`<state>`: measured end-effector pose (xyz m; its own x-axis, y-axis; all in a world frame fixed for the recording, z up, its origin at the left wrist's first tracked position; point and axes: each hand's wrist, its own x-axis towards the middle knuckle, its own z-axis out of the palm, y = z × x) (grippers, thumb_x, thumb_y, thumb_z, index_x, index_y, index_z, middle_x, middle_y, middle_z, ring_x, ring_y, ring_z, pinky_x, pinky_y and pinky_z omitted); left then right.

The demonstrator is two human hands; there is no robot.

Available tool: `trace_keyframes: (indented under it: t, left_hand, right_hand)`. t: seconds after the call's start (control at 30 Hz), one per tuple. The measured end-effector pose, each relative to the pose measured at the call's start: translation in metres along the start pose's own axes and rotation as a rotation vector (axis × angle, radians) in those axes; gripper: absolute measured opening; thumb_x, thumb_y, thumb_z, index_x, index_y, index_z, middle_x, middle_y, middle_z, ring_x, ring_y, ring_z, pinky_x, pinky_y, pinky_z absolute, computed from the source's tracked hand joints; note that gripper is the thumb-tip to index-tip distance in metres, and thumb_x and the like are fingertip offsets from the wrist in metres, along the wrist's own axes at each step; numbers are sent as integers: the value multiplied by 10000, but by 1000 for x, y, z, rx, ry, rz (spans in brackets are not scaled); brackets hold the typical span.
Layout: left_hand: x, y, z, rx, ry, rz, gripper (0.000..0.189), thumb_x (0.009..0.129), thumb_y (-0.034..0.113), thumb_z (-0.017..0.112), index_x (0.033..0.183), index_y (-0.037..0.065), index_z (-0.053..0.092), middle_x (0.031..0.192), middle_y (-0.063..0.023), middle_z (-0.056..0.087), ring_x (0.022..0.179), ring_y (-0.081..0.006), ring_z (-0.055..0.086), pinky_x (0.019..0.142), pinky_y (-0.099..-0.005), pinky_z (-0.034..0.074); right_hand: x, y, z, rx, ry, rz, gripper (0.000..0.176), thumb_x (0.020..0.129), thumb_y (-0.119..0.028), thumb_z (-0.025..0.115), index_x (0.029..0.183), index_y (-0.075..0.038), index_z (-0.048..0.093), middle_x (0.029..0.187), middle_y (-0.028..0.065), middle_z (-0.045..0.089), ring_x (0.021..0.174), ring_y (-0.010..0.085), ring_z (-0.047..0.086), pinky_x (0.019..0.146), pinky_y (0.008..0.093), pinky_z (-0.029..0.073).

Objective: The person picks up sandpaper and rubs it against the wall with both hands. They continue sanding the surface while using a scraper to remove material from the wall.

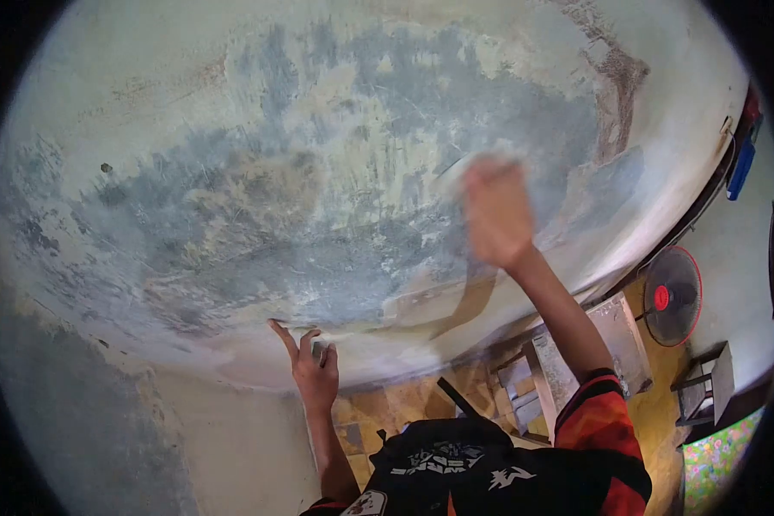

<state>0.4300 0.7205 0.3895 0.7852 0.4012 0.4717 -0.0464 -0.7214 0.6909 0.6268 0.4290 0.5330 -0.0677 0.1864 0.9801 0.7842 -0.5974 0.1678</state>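
A wall (361, 198) with worn, patchy grey-blue and cream paint fills most of the head view. My right hand (497, 211), smeared by motion, is closed in a fist against its middle right. A pale, flat thing (457, 170) with a thin dark edge sticks out from the fist's left side; blur hides its exact kind. Lower down, my left hand (316, 371) reaches up with one finger stretched to the wall's lower painted edge. Between its thumb and curled fingers sits a small grey-green piece (319, 351), partly hidden.
At right stands a fan (672, 297) with a red centre. A worn wooden table (576, 357) and a dark stool (705, 383) stand on the tiled floor (404, 400). Something blue (741, 168) hangs at upper right, above a flowered cloth (718, 460) at lower right.
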Motion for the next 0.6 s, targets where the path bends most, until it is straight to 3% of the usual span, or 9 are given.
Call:
trace_keyframes:
  t: [0.07, 0.17, 0.27, 0.3, 0.37, 0.47, 0.53, 0.57, 0.6]
  left_hand:
    - [-2, 0, 0, -74, -30, -53, 335, 805, -75, 681, 1104, 50, 601, 1622, -210, 16, 1424, -454, 271, 721, -358, 625]
    - [-3, -6, 1, -17, 26, 61, 311, 802, -53, 691, 1095, 5, 604, 1609, -242, 61, 1328, -437, 444, 633, -340, 618]
    - [-2, 0, 0, -105, 20, 44, 291, 811, -58, 673, 1088, 1, 606, 1608, -246, 73, 1330, -441, 442, 634, -332, 610]
    - [0, 2, 1, -93, 34, 55, 289, 812, -61, 668, 1088, -3, 607, 1608, -248, 81, 1280, -412, 496, 623, -325, 601]
    - [-2, 4, 1, -66, 57, 68, 284, 815, -68, 656, 1090, -11, 609, 1607, -251, 97, 1179, -355, 604, 601, -311, 583]
    - [-2, -1, -1, -116, 27, 15, 267, 816, -66, 655, 1077, -32, 610, 1605, -249, 111, 864, -210, 640, 553, -274, 519]
    - [-1, -1, -1, -156, 50, -5, 261, 814, -67, 653, 1071, -37, 616, 1574, -246, 226, 690, -134, 587, 536, -260, 478]
    - [-3, 0, 0, -181, 70, -16, 259, 813, -68, 651, 1068, -38, 620, 1553, -244, 305, 611, -101, 545, 530, -256, 457]
    - [-7, 1, -2, -315, 35, -129, 254, 803, -65, 649, 1054, -35, 622, 1469, -220, 394, 609, -101, 542, 536, -255, 451]
  right_hand:
    - [-9, 3, -4, -21, -236, -353, 372, 902, -22, 537, 1256, 72, 602, 1323, 226, 593, 1279, 419, 524, 1156, 568, 213]
    - [0, 6, -2, -39, 49, 63, 343, 866, 5, 543, 1188, 57, 649, 1272, 204, 631, 1231, 393, 573, 1142, 577, 250]
    - [-20, -1, 7, -106, -196, 11, 363, 858, 15, 537, 1202, 62, 642, 1273, 210, 627, 1249, 407, 558, 1130, 599, 260]
    - [-18, -1, 4, -131, -255, -75, 366, 861, 18, 531, 1208, 71, 634, 1279, 218, 621, 1247, 420, 554, 1130, 600, 258]
    - [-4, 5, -6, -145, -104, -39, 382, 865, 29, 507, 1226, 70, 624, 1283, 227, 613, 1271, 426, 529, 1133, 599, 253]
    - [-13, -6, 10, -2, 32, 107, 384, 854, 18, 524, 1221, 51, 633, 1298, 230, 604, 1306, 400, 502, 1142, 596, 244]
    - [-18, -43, 6, 79, -516, 34, 425, 847, 18, 561, 1268, 10, 619, 1373, 199, 561, 1340, 355, 479, 1153, 557, 272]
    - [-30, -57, 5, 222, -470, -150, 435, 845, 18, 573, 1278, 0, 614, 1388, 189, 550, 1338, 350, 481, 1149, 538, 302]
    - [-44, -74, 4, 325, -444, -24, 438, 851, 16, 575, 1286, -9, 610, 1395, 181, 545, 1339, 341, 481, 1137, 522, 332]
